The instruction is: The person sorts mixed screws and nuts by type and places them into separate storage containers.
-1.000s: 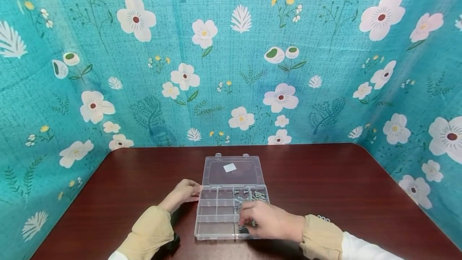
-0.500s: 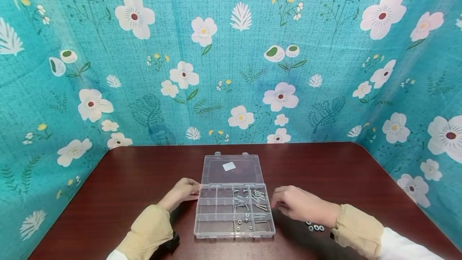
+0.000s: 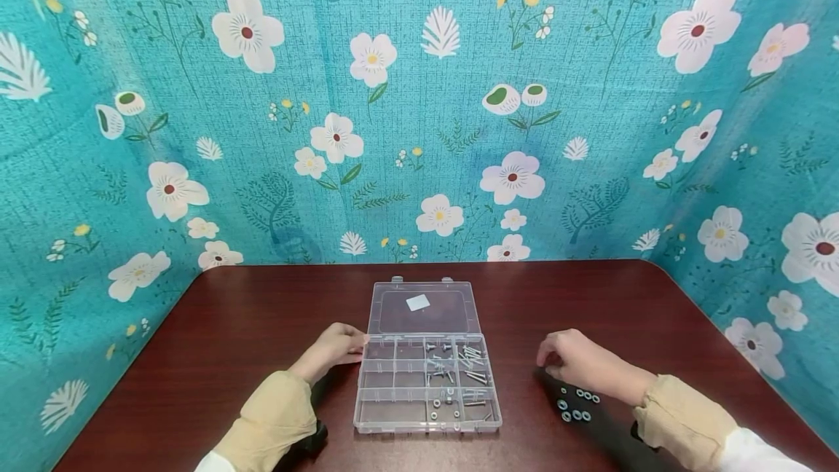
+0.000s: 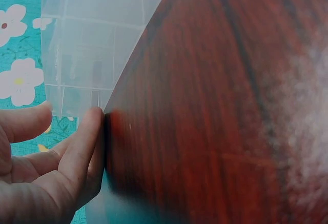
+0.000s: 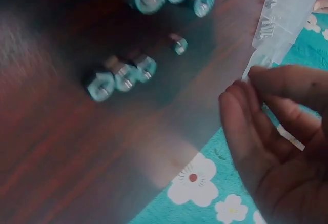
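A clear plastic compartment box point(image 3: 391, 427) lies with its lid point(image 3: 393, 319) folded back. My left hand point(image 3: 333, 347) touches the box's left side; in the left wrist view its fingertips point(image 4: 93, 114) rest at the box's edge, thumb and fingers apart. Some right-hand compartments hold screws point(image 3: 476, 377); hex nuts point(image 3: 436, 403) lie in one near the front. My right hand point(image 3: 583, 364) is over the table right of the box, beside several loose nuts point(image 3: 577, 415). Its thumb and fingers are bent close together, and I cannot tell whether something small is between them.
The loose nuts form small groups by size, with a single small nut point(image 5: 180, 46) on its own. A dark red wooden table point(image 3: 275, 297) bears everything. Teal flowered cloth point(image 3: 393, 130) rises behind it and at both sides.
My right hand has come out of the box's front right compartment and moved right, to beside the loose nuts. My left hand has stayed at the box's left side.
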A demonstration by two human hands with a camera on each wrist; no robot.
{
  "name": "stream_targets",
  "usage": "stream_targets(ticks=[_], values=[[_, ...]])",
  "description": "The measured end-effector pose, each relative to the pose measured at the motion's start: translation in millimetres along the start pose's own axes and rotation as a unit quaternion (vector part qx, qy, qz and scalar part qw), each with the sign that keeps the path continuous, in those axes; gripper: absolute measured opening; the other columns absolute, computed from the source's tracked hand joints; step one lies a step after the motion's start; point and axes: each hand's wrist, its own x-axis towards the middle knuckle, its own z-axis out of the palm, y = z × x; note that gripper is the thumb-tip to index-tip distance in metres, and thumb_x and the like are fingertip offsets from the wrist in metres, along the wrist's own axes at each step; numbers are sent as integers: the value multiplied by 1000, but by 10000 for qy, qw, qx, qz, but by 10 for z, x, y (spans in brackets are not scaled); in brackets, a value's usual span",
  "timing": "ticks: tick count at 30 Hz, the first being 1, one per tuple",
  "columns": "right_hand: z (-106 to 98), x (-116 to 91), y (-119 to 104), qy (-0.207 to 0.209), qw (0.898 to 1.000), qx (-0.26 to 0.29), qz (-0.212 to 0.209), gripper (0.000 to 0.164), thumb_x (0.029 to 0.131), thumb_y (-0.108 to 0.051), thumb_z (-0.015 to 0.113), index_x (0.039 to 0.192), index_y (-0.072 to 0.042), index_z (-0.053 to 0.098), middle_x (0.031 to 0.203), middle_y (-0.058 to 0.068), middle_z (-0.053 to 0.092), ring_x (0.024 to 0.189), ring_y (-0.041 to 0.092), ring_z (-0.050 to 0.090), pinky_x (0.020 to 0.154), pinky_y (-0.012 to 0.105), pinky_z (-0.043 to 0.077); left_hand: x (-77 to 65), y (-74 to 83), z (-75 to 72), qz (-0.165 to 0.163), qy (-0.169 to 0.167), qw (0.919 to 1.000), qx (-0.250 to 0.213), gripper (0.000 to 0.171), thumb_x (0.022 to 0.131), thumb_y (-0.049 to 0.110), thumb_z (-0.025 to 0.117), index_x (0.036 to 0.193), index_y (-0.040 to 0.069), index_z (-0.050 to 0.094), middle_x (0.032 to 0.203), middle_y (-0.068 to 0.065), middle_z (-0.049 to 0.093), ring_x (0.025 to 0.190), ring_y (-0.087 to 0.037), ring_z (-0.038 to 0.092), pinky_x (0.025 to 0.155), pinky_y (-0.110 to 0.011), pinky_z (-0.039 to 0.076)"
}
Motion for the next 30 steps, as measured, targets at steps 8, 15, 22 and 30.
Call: stream_targets(ticks=[8, 15, 22, 30], values=[[112, -136, 34, -48, 9876, 439, 1504, 10, 73, 1, 67, 73, -8, 63, 65, -4, 56, 54, 7, 47, 45, 23, 39, -3, 2, 12, -93, 49, 9999, 28, 23, 89, 0, 51, 102, -18, 56, 93, -20, 60, 82, -21, 58, 75, -36, 55], [202, -193, 32, -73, 9795, 589, 1923, 15, 71, 1, 70, 71, -10, 59, 62, -4, 53, 56, 12, 46, 48, 26, 39, -17, 1, 12, -7, -2, 10000, 34, 25, 90, 1, 51, 103, -20, 55, 93, -22, 59, 83, -21, 58, 76, -36, 55], [235, -212, 42, 99, 9884, 336, 1476, 20, 61, 4, 69, 61, -14, 60, 58, -9, 52, 51, 5, 42, 45, 20, 37, -32, 2, 14, 26, -6, 9999, -97, 25, 89, 0, 51, 102, -21, 54, 88, -18, 58, 78, -18, 56, 74, -34, 55], [257, -209, 35, 322, 9921, 284, 1179, 19, 57, -3, 70, 55, -18, 58, 54, -13, 49, 48, 2, 39, 43, 18, 36, -45, 12, 13, 46, -26, 10000, -15, 25, 89, 0, 51, 102, -21, 54, 87, -19, 59, 79, -21, 57, 75, -37, 55]])
